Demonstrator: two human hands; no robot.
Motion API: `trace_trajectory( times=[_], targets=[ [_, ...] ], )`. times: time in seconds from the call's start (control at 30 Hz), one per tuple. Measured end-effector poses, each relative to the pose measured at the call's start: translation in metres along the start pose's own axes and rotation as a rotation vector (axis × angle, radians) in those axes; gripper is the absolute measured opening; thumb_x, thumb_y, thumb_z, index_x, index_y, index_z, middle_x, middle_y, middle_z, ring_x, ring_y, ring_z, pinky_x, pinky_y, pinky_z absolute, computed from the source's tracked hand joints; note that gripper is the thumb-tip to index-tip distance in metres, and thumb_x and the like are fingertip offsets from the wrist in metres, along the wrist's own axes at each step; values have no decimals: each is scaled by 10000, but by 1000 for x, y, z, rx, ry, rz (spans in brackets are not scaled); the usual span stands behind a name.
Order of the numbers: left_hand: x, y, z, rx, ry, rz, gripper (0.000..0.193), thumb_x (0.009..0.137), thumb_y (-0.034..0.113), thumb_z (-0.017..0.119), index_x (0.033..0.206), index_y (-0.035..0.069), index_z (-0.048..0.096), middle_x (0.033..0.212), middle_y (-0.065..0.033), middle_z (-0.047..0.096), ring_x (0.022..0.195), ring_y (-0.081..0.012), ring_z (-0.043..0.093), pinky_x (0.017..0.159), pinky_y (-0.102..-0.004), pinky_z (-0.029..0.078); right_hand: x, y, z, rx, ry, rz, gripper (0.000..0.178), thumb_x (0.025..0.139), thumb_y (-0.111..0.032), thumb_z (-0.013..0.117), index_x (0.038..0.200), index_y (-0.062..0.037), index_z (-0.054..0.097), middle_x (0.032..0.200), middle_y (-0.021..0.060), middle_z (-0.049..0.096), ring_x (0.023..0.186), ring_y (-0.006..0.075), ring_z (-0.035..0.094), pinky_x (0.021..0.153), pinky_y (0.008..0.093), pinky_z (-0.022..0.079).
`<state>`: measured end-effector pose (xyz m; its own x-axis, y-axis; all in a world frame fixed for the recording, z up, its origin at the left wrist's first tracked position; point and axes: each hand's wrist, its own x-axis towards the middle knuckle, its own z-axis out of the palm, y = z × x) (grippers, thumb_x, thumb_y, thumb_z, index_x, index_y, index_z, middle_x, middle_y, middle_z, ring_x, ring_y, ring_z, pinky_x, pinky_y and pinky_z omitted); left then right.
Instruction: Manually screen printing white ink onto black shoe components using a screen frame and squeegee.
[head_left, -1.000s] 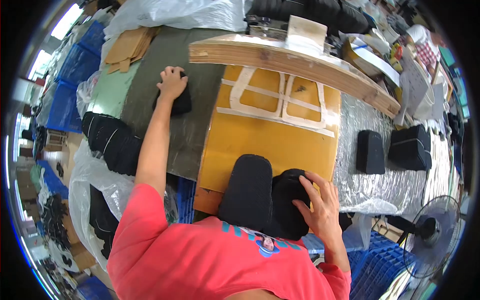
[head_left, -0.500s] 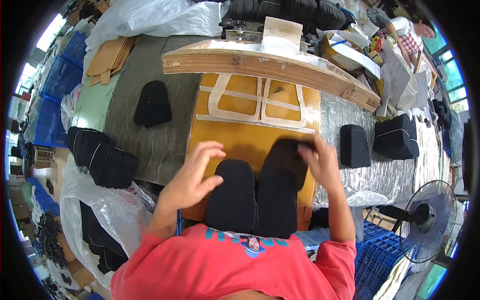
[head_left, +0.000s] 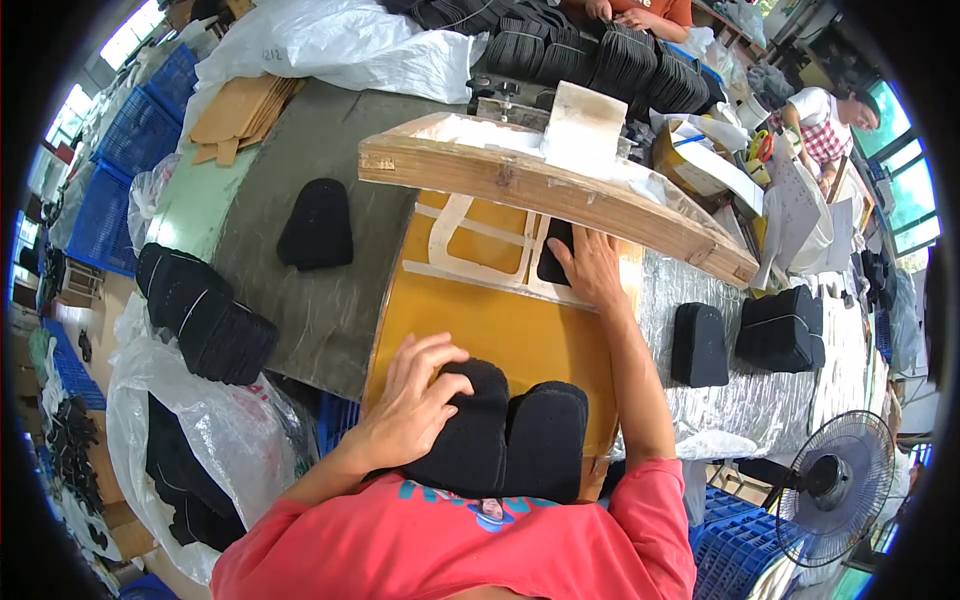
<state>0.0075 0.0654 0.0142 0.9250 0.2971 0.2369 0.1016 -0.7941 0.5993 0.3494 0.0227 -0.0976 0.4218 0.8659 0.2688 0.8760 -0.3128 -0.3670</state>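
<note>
Two stacks of black textile pads with rounded tops lie side by side against my shirt, the left stack (head_left: 470, 440) and the right stack (head_left: 545, 440). My left hand (head_left: 415, 400) has its fingers curled over the upper left edge of the left stack's top pad, which looks slightly raised. Farther off, my right hand (head_left: 590, 265) lies flat, fingers stretched, on a single black pad (head_left: 550, 255). That pad sits inside the right opening of a pale outline template (head_left: 480, 275) on the yellow board (head_left: 480, 320). The template's far end is hidden under a tilted wooden frame (head_left: 530, 180).
One loose black pad (head_left: 316, 225) lies on the grey table to the left, near a tied bundle (head_left: 210, 320). More pad bundles (head_left: 700, 345) rest on the silvery surface at right. A fan (head_left: 830, 480) stands at lower right. Other people (head_left: 820, 125) work at the back.
My right hand has moved from the right stack forward to the template, where a black pad now fills the right opening. My left hand has closed in on the left stack's top pad.
</note>
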Motion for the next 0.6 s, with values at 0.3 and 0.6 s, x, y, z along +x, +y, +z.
trace_trajectory(
  times=[0.3, 0.6],
  targets=[
    [35, -23, -4, -537, 109, -59, 267, 831, -71, 568, 1077, 21, 614, 1017, -106, 661, 961, -258, 650, 919, -327, 473, -2, -7, -3, -32, 9, 74, 631, 946, -415, 570, 1419, -19, 437, 1446, 210, 442, 1368, 379, 356, 1137, 491, 235],
    [182, -178, 53, -30, 305, -125, 303, 909, 80, 545, 1201, 4, 574, 1198, -209, 614, 1157, -404, 539, 976, -445, 420, -1, -14, 4, -6, 88, -43, 764, 862, -473, 667, 1450, -58, 410, 1466, 195, 422, 1387, 370, 341, 1139, 476, 259]
  ],
)
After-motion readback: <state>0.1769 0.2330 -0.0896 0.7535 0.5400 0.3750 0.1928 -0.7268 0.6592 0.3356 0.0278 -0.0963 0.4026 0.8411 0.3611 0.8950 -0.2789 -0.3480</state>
